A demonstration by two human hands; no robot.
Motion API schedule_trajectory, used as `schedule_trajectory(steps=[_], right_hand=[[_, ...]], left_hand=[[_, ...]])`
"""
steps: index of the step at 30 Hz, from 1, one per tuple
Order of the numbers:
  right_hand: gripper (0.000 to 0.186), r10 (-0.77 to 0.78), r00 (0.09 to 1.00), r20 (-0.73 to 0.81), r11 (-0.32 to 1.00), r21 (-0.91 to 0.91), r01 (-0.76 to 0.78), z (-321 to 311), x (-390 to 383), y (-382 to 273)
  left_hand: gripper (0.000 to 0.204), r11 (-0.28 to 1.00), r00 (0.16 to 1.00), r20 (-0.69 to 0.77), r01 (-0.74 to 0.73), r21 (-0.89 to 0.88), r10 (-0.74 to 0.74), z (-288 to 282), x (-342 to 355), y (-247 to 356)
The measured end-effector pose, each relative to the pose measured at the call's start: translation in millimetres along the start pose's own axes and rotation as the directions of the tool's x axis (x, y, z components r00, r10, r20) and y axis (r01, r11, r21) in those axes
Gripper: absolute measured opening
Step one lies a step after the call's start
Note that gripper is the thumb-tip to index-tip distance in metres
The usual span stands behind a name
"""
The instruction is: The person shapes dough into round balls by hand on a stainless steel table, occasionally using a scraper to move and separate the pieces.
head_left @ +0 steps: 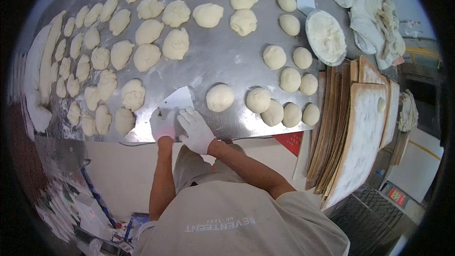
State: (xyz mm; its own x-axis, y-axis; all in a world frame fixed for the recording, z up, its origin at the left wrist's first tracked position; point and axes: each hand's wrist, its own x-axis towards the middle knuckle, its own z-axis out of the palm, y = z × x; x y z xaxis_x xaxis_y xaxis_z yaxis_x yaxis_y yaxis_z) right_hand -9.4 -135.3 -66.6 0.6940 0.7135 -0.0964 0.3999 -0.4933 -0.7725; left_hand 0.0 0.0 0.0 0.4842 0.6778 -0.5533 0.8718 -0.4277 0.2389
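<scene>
The right hand (195, 128), fingers extended, is at the edge of a white scraper (180, 98); the left hand (162, 124) is beside it (its grip I cannot tell). On the tabletop (215, 59), smooth dough balls (220, 97) rightward look finished; many rough dough lumps (176, 44) leftward appear unshaped.

Cream dough (220, 97); white scraper (179, 98); silvery-grey table (222, 59)

Across the steel table (220, 61), dough pieces (176, 43) crowd the left, rounder balls (275, 57) cluster right, near a floury bowl (332, 63) and white scraper (305, 1).
</scene>
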Motion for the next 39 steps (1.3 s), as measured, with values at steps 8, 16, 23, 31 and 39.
schedule_trajectory(steps=[8,16,23,31,39], right_hand=[[0.051,-0.014,0.946,-0.325,0.998,0.052,0.033,-130,-11,83],[0.060,0.435,0.778,-0.453,0.799,0.593,-0.102,-70,-21,77],[0.054,0.093,0.874,-0.477,0.979,-0.117,-0.168,-79,14,76],[0.040,0.208,0.750,-0.628,0.978,0.124,-0.167,-168,35,150],[0.043,0.067,0.862,-0.502,0.998,0.025,-0.063,-109,68,131]], left_hand=[[0.033,0.582,0.892,0.187,-0.099,-0.807,0.411,63,-11,-37],[0.034,0.701,0.927,0.099,-0.199,-0.685,0.361,101,30,42],[0.036,0.616,0.905,0.077,-0.220,-0.756,0.418,106,27,10],[0.034,0.751,0.943,-0.024,-0.281,-0.598,0.333,14,15,-45],[0.036,0.769,0.960,-0.272,-0.126,-0.626,-0.064,-75,53,-236]])
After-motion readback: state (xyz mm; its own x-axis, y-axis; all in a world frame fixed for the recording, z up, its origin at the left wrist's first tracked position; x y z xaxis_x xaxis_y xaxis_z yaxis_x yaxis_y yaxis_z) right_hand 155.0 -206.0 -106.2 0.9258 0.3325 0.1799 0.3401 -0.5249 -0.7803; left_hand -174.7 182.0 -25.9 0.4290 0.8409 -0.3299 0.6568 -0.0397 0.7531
